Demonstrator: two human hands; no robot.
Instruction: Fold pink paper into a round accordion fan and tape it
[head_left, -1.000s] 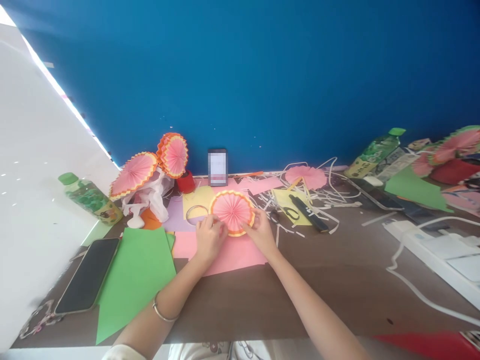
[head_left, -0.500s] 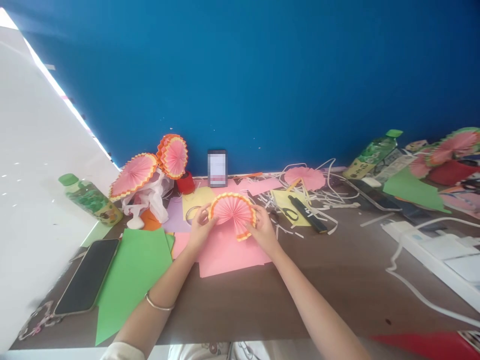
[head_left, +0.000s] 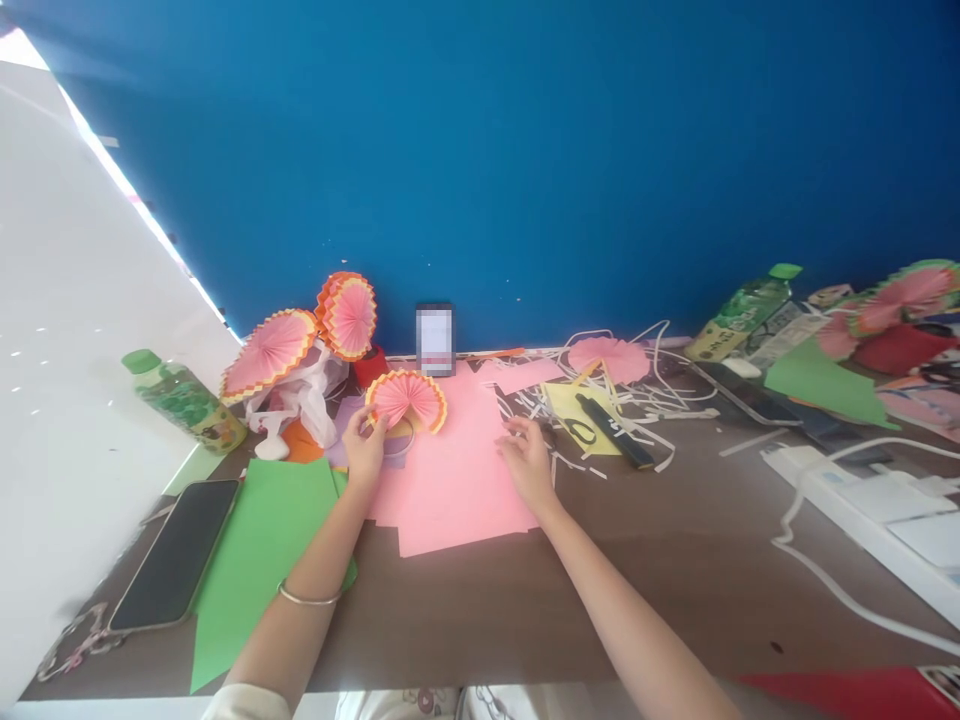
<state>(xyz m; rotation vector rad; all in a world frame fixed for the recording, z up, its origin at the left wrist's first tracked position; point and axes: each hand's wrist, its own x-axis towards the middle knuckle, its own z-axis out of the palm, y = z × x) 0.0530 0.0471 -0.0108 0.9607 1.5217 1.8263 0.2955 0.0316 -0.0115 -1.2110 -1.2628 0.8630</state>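
Observation:
My left hand (head_left: 365,446) pinches the lower edge of a pink pleated paper fan with an orange-yellow rim (head_left: 407,399), held just above the table at centre left. My right hand (head_left: 528,462) rests with fingers spread on the right edge of a stack of pink paper sheets (head_left: 450,490), holding nothing. A clear tape ring (head_left: 399,440) lies partly hidden under the fan.
Two finished fans (head_left: 271,350) stand on a white bag at the back left by a red tape roll (head_left: 370,366). A phone (head_left: 435,339) leans on the blue wall. Green paper (head_left: 262,550), a black phone (head_left: 175,553), bottles (head_left: 184,400), scissors (head_left: 579,429) and paper strips lie around.
The fan left my right hand and moved left and back in my left hand. My right hand dropped onto the pink paper.

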